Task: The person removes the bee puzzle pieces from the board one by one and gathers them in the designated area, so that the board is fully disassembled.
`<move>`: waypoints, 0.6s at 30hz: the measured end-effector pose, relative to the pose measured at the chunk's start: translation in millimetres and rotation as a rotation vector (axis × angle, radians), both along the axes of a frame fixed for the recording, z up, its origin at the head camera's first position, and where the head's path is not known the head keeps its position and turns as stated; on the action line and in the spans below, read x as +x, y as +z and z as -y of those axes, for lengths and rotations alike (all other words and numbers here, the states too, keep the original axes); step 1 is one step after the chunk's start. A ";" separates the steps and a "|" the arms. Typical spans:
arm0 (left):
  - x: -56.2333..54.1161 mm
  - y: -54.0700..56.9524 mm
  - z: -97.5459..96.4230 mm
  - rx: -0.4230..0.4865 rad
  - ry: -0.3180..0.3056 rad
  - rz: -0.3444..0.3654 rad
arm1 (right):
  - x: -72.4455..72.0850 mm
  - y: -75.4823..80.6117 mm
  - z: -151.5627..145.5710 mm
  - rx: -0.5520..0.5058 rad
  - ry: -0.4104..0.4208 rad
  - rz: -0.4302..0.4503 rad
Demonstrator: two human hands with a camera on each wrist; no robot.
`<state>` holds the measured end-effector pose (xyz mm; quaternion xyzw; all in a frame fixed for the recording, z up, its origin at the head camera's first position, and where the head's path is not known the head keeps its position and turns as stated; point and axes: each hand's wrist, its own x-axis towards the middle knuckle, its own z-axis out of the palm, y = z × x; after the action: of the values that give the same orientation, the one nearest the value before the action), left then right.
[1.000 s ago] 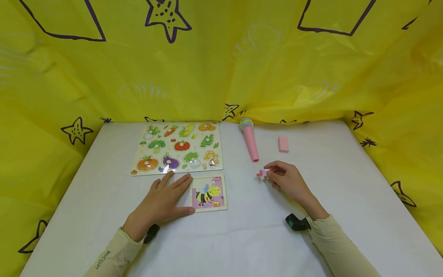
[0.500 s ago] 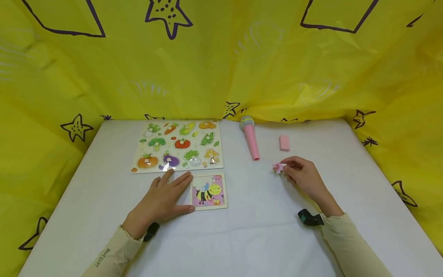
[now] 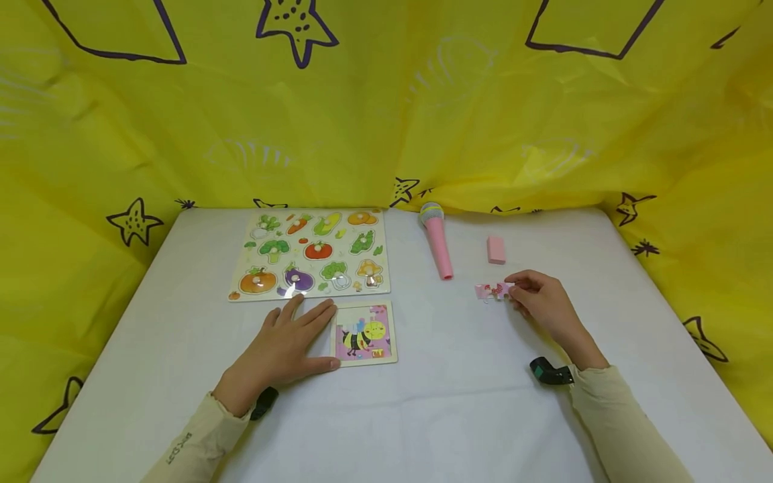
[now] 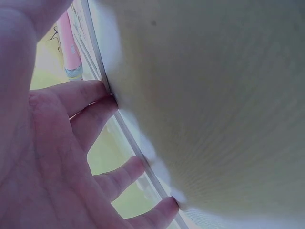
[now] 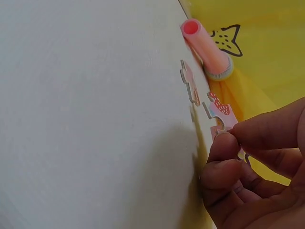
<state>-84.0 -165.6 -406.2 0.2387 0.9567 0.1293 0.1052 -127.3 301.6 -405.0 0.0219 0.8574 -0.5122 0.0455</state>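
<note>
In the head view my right hand (image 3: 546, 305) pinches a pink jigsaw piece (image 5: 223, 110) with red dotted marks between thumb and fingertips. Just left of it is a second pink jigsaw piece (image 3: 482, 291), a small gap apart in the right wrist view; I cannot tell whether it lies flat on the cloth. My left hand (image 3: 284, 349) rests with spread, straight fingers at the left side of a framed bee puzzle (image 3: 364, 363). Its thumb touches the lower left corner, an index fingertip the upper left. Pale backing shows at the puzzle's upper left.
A vegetable peg board (image 3: 284, 238) lies behind the left hand. To its right is a pink toy microphone (image 3: 438, 248), then a pink block (image 3: 496, 249). White cloth covers the table (image 3: 423, 429); a yellow patterned curtain (image 3: 362, 121) encloses its back and sides.
My right hand has moved right and slightly away from me with a jigsaw piece. A second piece now shows left of its fingers. The left hand stays at the bee puzzle.
</note>
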 end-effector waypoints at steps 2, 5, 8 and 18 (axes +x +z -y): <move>-0.3 0.5 -0.1 0.000 0.002 0.000 | -2.1 -0.5 -1.6 0.013 -0.008 0.011; -0.2 0.9 0.4 0.000 0.006 0.003 | -3.9 -1.0 -1.9 0.034 -0.013 0.020; -0.3 0.8 0.5 -0.001 0.007 0.006 | -5.3 -0.1 -1.1 0.090 -0.007 0.006; -0.1 2.3 -0.7 -0.006 0.007 0.015 | -12.2 2.1 -10.8 0.376 0.105 -0.092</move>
<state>-84.1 -164.9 -403.8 0.2338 0.9571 0.1284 0.1126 -139.5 312.3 -402.9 -0.0383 0.9390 -0.3407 0.0280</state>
